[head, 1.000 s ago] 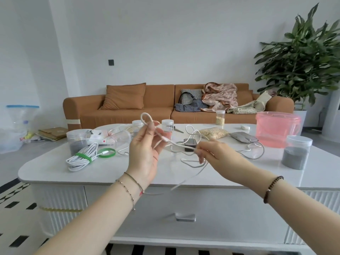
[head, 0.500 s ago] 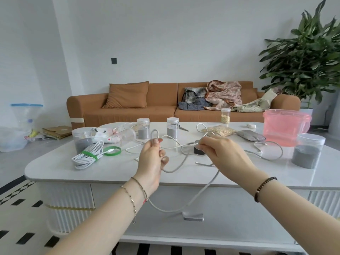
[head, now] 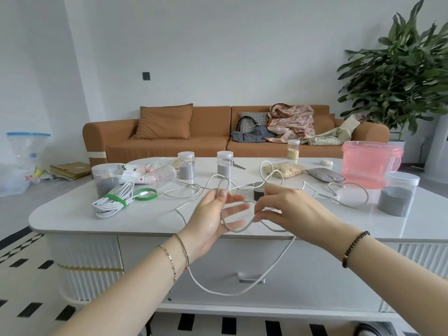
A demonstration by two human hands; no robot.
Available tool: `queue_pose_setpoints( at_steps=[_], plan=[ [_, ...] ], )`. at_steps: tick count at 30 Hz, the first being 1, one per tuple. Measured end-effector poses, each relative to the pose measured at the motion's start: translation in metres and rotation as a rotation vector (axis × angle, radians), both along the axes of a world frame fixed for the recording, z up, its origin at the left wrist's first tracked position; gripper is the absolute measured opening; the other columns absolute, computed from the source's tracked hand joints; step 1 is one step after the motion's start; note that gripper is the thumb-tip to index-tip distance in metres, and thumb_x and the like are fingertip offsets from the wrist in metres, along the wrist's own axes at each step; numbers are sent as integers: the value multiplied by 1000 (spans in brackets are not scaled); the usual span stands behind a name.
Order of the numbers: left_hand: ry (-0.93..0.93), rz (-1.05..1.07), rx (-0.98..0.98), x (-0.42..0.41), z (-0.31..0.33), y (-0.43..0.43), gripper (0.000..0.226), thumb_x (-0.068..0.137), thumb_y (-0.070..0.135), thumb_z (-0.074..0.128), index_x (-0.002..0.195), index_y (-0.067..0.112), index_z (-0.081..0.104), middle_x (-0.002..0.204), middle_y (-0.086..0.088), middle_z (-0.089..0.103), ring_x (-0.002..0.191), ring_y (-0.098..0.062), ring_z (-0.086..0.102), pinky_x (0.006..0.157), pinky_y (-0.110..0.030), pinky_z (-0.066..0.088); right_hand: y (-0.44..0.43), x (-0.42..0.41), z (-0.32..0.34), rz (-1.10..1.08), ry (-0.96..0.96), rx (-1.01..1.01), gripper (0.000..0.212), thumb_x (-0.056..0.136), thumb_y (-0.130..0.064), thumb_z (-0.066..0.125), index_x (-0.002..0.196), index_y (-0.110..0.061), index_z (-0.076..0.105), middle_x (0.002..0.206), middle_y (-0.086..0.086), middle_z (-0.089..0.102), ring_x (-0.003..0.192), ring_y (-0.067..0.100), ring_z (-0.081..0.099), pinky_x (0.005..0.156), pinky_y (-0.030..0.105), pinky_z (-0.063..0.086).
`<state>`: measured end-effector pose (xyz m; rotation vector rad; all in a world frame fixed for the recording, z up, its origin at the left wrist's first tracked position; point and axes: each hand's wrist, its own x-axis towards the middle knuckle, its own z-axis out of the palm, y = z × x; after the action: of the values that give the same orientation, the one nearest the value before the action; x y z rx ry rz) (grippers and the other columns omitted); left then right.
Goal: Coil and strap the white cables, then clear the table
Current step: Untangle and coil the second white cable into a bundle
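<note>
My left hand pinches a small loop of a loose white cable between thumb and forefinger, palm up, over the front edge of the white table. My right hand grips the same cable just to the right and feeds a second loop across the left palm. The cable's slack hangs down in front of the table. One white cable bundle, bound by a green strap, lies at the table's left. A loose green strap ring sits beside it. More loose white cable trails to the right.
Several clear jars of grey powder stand about the table. A pink tub is at the back right, with grain bags and a dark adapter mid-table. Behind are an orange sofa and a large plant.
Both hands have come down and nearer the front edge. The loop in my left hand has dropped lower, and my right hand has brought another turn of cable across the left palm.
</note>
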<state>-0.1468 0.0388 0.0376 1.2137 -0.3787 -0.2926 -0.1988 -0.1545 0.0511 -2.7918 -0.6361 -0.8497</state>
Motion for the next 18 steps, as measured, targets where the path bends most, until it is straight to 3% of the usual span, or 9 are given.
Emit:
queue_pose_setpoints(
  at_steps=[4,7,10,13,15,16,18],
  plan=[
    [-41,-123,150,-7,-10,-12,22,107,30,39,101,12,50,107,-3,69,102,-30,72,93,-51,55,6,2,-2,-33,-67,-5,4,92,-31,69,90,-29,72,80,-11,42,62,8,40,55,30,40],
    [-96,-92,191,-8,-16,-20,21,109,28,37,100,12,49,90,1,69,85,-22,72,78,-36,59,8,4,-3,-56,-115,-3,9,90,-33,71,87,-25,69,78,-14,45,62,8,38,55,26,34],
    [-240,-70,385,-2,-21,-23,22,110,25,32,97,14,46,73,2,59,54,-5,48,52,-18,40,8,7,-4,-92,-86,4,21,88,-38,71,80,-23,59,67,-17,39,58,7,39,51,19,26],
    [-311,-98,503,8,-22,-20,32,109,25,32,84,15,48,57,7,42,42,-2,32,44,-16,26,2,11,-8,-92,-27,3,39,84,-52,71,71,-24,47,58,-18,39,57,-2,44,48,16,27],
    [-388,-27,590,17,-17,-12,38,109,28,36,78,18,56,44,12,40,40,-2,33,43,-17,27,-11,17,-12,-118,66,36,50,81,-60,67,65,-23,39,57,-10,43,57,9,43,51,23,31],
    [-397,10,611,22,-13,-7,40,108,28,37,76,17,58,41,12,39,40,-4,33,42,-18,28,-19,20,-14,-154,95,38,52,82,-62,64,63,-23,36,58,-6,45,57,14,41,52,26,31],
    [-198,64,457,38,-2,8,39,108,25,39,73,16,53,41,12,35,36,-5,30,36,-16,25,-39,27,-19,-237,103,15,54,85,-64,59,62,-24,31,57,-3,44,59,22,39,53,31,32]
  ],
)
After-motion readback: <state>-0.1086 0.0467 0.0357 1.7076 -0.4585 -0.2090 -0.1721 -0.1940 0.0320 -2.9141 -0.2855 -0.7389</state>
